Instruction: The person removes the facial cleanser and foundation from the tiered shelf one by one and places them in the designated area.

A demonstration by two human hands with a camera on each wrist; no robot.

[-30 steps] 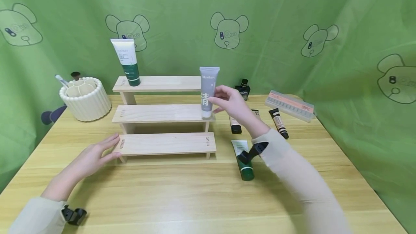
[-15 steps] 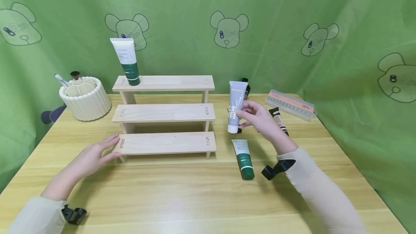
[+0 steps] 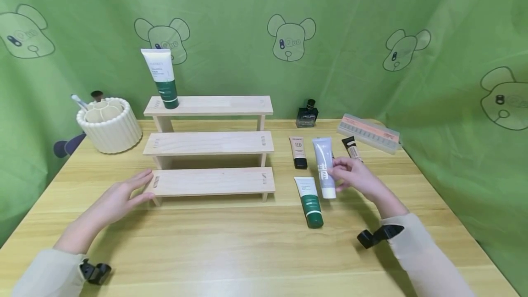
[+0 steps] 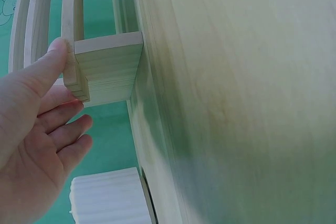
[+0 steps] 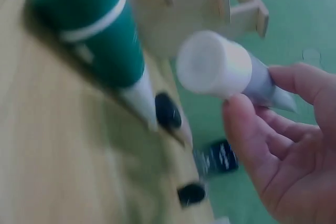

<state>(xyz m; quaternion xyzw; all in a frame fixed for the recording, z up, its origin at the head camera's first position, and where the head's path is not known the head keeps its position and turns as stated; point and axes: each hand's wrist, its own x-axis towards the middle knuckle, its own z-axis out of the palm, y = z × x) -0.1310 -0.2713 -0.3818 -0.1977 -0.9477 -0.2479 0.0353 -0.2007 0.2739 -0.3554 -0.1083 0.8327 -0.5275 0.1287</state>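
Observation:
My right hand pinches a lavender squeeze tube between thumb and fingers at the right of the table. Its white cap points down, toward the camera in the right wrist view. Just left of it lies a white-and-green tube, and a pink BB cream tube lies behind that. My left hand touches the left end of the bottom step of a three-tier wooden display rack. In the left wrist view, the thumb rests at the board's corner, with the other fingers loosely bent beside its end.
A larger white-and-green tube stands on the rack's top step. A white ribbed brush holder is at the left. Toward the back right are a dark perfume bottle, a small black-ended tube and a clear flat case.
My right hand has carried the lavender tube from the rack's middle step rightward and down toward the tubes on the table. The left hand has stayed at the rack's end.

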